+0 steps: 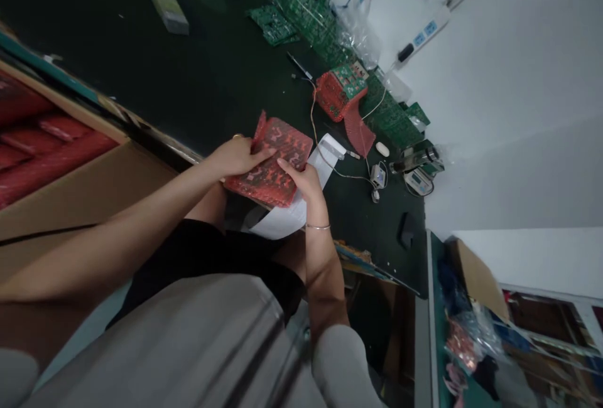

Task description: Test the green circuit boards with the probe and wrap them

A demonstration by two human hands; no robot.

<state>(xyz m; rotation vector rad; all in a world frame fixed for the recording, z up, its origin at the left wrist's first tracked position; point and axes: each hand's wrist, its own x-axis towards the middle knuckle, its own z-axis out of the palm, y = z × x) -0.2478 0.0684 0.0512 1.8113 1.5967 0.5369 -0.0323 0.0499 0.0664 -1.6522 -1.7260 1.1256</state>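
Note:
A red bubble-wrap package [271,176] is held over the near edge of the dark table, with dark patterned shapes showing through its film. My left hand [241,155] grips its left side, thumb lying across the top. On the right side my right hand [304,181] grips it, thumb also on top; the fingers of both hands are hidden underneath. One corner of the red wrap stands up near my left hand. Beneath the package, partly covered by it, lies a white sheet of paper [287,223].
Behind the package, a stack of circuit boards in red wrap [334,97] stands near a row of green boards [301,3]. A cable, a pen [300,66], a white plug [377,176] and a black object [406,230] lie on the table. A cardboard box [85,169] with red packages is at left.

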